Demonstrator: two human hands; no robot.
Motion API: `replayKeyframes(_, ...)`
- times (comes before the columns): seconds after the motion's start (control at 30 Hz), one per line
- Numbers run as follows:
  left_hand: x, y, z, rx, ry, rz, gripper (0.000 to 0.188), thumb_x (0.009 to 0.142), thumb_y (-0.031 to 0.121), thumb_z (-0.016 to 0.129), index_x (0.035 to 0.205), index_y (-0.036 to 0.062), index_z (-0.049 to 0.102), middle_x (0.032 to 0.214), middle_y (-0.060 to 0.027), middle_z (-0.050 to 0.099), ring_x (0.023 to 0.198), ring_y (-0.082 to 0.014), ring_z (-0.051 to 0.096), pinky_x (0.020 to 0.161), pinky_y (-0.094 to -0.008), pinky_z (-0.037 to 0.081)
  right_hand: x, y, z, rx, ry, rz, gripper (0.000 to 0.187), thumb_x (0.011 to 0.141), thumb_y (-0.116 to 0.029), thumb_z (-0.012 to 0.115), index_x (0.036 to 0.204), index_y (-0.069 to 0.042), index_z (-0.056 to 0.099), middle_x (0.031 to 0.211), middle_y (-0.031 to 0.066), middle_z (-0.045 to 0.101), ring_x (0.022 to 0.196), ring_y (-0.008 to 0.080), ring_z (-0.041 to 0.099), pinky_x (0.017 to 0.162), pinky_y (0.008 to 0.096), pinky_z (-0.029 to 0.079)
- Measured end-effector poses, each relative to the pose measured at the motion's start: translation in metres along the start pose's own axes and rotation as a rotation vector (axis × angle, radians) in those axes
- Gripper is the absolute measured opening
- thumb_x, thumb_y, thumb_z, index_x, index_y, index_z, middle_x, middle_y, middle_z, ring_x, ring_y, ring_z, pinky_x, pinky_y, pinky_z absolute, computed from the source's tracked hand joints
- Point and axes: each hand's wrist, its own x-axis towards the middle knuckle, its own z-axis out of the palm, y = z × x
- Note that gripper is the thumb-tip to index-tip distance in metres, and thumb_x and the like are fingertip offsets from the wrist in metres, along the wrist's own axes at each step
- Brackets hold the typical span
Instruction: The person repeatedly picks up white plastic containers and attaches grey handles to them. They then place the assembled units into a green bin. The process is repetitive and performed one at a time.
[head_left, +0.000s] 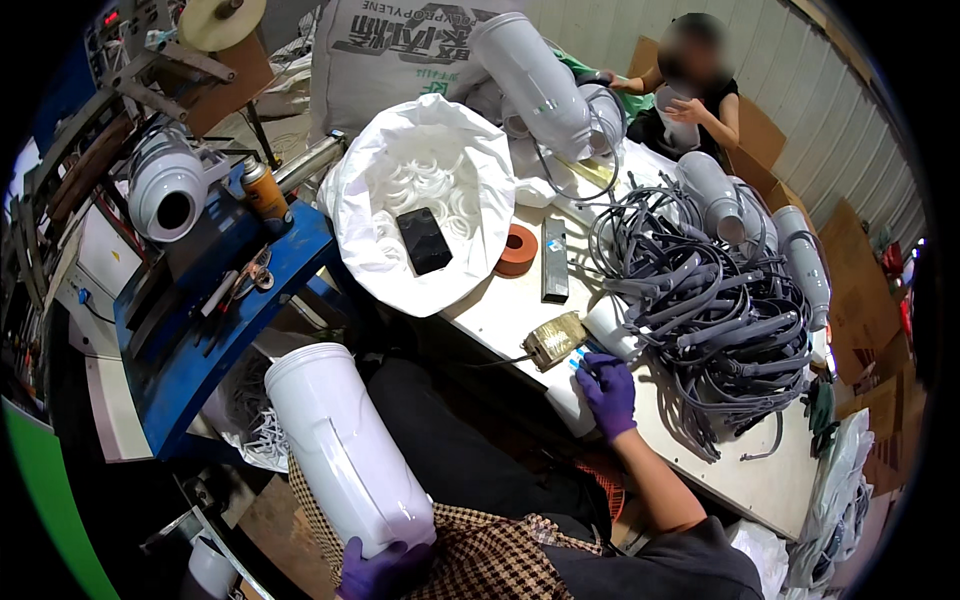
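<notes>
Yr L hand point(385, 572) has fingers pressed on white canister point(345, 450); cld slip if grip slackens; R hand point(608, 397): can't tell if fingers pinch

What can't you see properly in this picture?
All in the head view:
Left hand's wrist: cut off by the lower edge.
Small blue-and-white thing at the right hand's fingers: too small to name.
Underside of the white cylinder: hidden by the cylinder itself.
Tabletop under the grey tangle: covered.
Other person's face: blurred.
</notes>
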Motion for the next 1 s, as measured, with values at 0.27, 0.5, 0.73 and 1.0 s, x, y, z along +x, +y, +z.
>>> replayKeyframes(0.27, 0.035, -0.028, -0.046, -0.761, -0.264, -0.529, 0.076, 0.096, 0.036, 0.054, 0.152, -0.0068, 0.025, 0.155, -0.0326, 0.031, 0.144, -0.0457, 0.033, 0.12, -0.0503, 0.031, 0.002, 0.017, 0.02, -0.059, 0.043, 0.013, 0.014, 0.077, -0.022, 0.082, 0.083, -0.01, 0.077, 0.087, 0.0095, 0.071, 0.084, 0.0307, 0.067, 0.077, 0.041, 0.052)
replayKeyframes(0.5, 0.019, -0.049, -0.03, 0.273, -0.376, -0.086, 0.065, 0.101, 0.045, 0.046, 0.154, 0.0086, 0.032, 0.158, -0.016, 0.031, 0.147, -0.0325, 0.029, 0.122, -0.0482, 0.027, 0.028, -0.109, 0.004, 0.283, -0.142, -0.357, 0.008, 0.085, -0.014, 0.071, 0.087, -0.009, 0.067, 0.088, 0.0092, 0.06, 0.088, 0.0308, 0.058, 0.081, 0.0405, 0.044)
replayKeyframes(0.73, 0.021, -0.019, -0.014, -0.224, -0.426, -0.239, 0.053, 0.109, 0.04, 0.041, 0.155, 0.0154, 0.031, 0.157, -0.0046, 0.032, 0.145, -0.0209, 0.035, 0.123, -0.039, 0.029, 0.099, -0.269, 0.129, 0.847, -0.723, -0.656, 0.012, 0.093, -0.015, 0.063, 0.086, -0.006, 0.065, 0.085, 0.0097, 0.061, 0.086, 0.0303, 0.056, 0.078, 0.04, 0.046)
replayKeyframes(1.0, -0.013, -0.009, -0.015, 0.686, -0.286, 0.443, 0.057, 0.099, 0.041, 0.054, 0.153, 0.0303, 0.041, 0.147, -0.0078, 0.044, 0.137, -0.0225, 0.043, 0.121, -0.0532, 0.027, 0.082, -0.3, 0.175, 0.401, -0.719, -0.786, 0.031, 0.087, -0.036, 0.074, 0.106, -0.012, 0.066, 0.105, 0.0146, 0.06, 0.104, 0.0356, 0.057, 0.091, 0.0431, 0.045)
